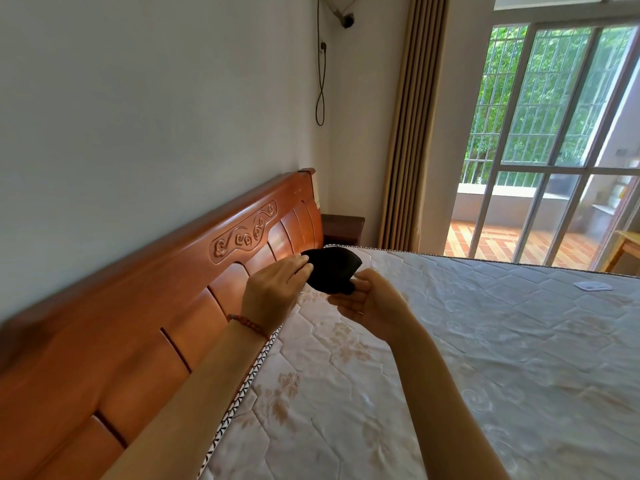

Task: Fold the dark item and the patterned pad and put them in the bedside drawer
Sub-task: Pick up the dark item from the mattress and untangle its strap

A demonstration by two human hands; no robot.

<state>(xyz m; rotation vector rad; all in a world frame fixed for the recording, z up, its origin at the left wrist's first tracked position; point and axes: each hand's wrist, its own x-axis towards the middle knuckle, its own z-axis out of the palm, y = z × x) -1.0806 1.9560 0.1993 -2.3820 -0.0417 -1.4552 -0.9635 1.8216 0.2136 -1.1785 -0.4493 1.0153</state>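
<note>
Above the mattress, close to its headboard edge, the left hand and right hand are both pinching the dark item with curled fingers, holding it aloft between them.

Daylight from window, wide-angle edge distortion

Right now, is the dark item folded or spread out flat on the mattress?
Folded, and off the mattress: the dark item is a small curved bundle held up between the left hand and right hand.
</note>
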